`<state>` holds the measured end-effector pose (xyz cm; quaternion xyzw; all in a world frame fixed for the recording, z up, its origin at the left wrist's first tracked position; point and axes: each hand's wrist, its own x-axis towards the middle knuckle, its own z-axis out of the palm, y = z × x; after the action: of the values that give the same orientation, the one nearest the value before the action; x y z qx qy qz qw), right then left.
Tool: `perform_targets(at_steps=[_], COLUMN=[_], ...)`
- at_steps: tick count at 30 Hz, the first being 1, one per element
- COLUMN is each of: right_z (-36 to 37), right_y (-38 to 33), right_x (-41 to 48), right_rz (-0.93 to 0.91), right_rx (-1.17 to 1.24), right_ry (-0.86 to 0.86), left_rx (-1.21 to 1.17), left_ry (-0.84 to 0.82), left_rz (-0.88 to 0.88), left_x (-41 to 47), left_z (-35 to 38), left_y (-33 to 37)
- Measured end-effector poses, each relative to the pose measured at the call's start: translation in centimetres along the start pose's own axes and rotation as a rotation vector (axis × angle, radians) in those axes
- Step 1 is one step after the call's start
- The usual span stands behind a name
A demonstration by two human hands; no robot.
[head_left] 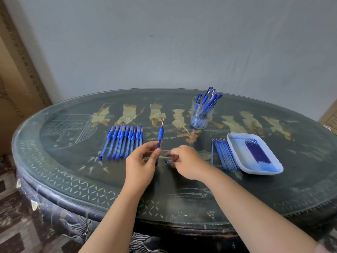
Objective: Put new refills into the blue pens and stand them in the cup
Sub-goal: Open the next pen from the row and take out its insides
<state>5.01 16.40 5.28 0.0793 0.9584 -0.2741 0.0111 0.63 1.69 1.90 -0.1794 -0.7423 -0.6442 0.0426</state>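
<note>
Your left grip (140,161) is closed on one blue pen (160,136), thumb and fingertips pinching the lower barrel. The pen stands nearly upright above the worktop (182,194) with its metal tip pointing up and no cap on it. Your right grip (186,161) sits low over the worktop just right of the left one, fingers curled toward a small blue part (167,162). This area is motion-blurred, so you cannot tell whether the fingers hold that part or only reach it. A row of capped pens (124,141) lies side by side on the worktop to the left of your hands. The clear cup (209,119) stands at the far side, right of centre, with finished pens (207,99) standing in it. To the right, loose refills (225,154) lie just beside a white tray (262,172), which carries further refills (257,152).
</note>
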Motion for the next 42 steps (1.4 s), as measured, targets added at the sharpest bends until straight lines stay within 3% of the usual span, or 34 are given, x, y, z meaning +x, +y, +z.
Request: perform_targets(at_steps=[3, 7, 10, 17, 25, 31, 42], right_z=[-1.1, -4.2, -5.7, -5.3, -5.5, -4.5, -3.7], right_y=[0.4, -0.8, -2.4, -3.7, -3.9, -3.6, -3.4], right_x=[0.3, 0.2, 0.3, 0.3, 0.3, 0.4, 1.1], right_rz=[0.064, 0.098, 0.003, -0.012, -0.015, -0.01, 0.021], right_rx=[0.161, 0.891, 1.156, 1.002, 1.039, 0.833, 0.789], right_ry=[0.142, 0.401, 0.44, 0.385, 0.403, 0.287, 0.337], left_rx=[-0.025, -0.047, -0.045, -0.035, -0.036, -0.023, -0.001], left_ry=[-0.025, -0.06, -0.071, -0.07, -0.075, -0.07, -0.06], left_rz=[-0.013, -0.027, -0.022, -0.007, -0.011, -0.014, -0.014], left_x=[0.0, -0.2, -0.2, -0.2, -0.1, -0.2, -0.1], left_z=[0.0, 0.2, 0.2, 0.2, 0.3, 0.2, 0.3], left_y=[-0.1, 0.1, 0.3, 0.4, 0.1, 0.2, 0.2])
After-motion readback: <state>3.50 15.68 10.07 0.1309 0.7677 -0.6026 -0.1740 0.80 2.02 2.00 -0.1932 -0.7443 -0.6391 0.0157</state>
